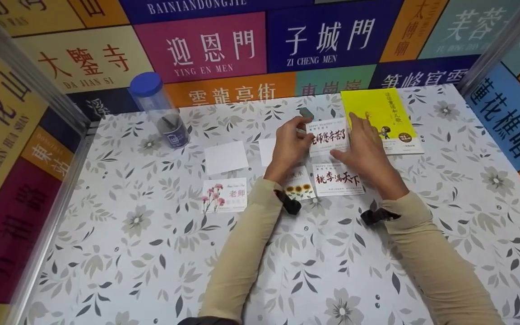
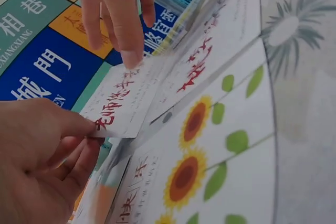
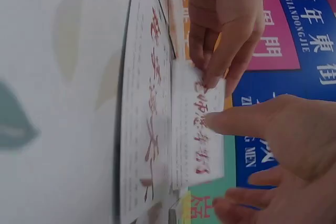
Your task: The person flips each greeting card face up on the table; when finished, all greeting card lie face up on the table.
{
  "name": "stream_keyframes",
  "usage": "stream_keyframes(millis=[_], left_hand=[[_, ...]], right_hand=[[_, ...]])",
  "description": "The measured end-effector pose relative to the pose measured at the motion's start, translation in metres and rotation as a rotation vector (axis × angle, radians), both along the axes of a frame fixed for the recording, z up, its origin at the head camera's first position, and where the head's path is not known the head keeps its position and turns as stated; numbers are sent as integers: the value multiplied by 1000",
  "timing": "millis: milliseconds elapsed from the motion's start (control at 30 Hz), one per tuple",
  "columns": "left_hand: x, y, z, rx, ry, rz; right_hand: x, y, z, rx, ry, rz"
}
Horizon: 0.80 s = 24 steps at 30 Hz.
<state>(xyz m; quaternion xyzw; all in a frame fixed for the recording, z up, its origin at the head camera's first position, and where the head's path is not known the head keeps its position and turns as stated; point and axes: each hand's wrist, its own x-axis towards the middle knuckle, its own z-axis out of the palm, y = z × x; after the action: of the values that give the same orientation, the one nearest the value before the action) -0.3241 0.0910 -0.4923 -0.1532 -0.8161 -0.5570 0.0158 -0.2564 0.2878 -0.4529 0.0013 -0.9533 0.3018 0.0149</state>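
Note:
My left hand [image 1: 290, 143] pinches the left edge of a white card with red Chinese lettering [image 1: 328, 139], thumb on its front. Raised off the tabletop, the card leans up in both wrist views. My right hand [image 1: 369, 153] is at the card's other side, its thumb touching the front and its fingers extended, not curled round it. Just below lies a second red-lettered card [image 1: 339, 181]. Beside that one is a sunflower card [image 1: 300, 187], partly covered by my left wrist. Behind the left hand a plain white card [image 1: 266, 151] shows only in part.
Left of the hands lie a blank white card [image 1: 226, 158] and a carnation card [image 1: 225, 196]. A clear bottle with a blue lid [image 1: 158, 108] stands at the back left. Behind the right hand is a yellow book [image 1: 393, 115]. Printed panels [image 1: 206, 49] wall the table's back.

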Motion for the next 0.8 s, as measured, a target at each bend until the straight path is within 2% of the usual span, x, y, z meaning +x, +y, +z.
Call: stream_keyframes(millis=[167, 267, 467, 800], left_hand=[[0, 0, 1, -75, 41, 25], [0, -1, 0, -120, 79, 44], [-1, -5, 4, -178, 165, 57], [-4, -26, 12, -74, 181, 96]], right_hand=[[3, -5, -3, 126, -60, 178], [5, -7, -5, 170, -99, 235], [6, -9, -2, 203, -122, 233], [8, -10, -5, 183, -155, 200]])
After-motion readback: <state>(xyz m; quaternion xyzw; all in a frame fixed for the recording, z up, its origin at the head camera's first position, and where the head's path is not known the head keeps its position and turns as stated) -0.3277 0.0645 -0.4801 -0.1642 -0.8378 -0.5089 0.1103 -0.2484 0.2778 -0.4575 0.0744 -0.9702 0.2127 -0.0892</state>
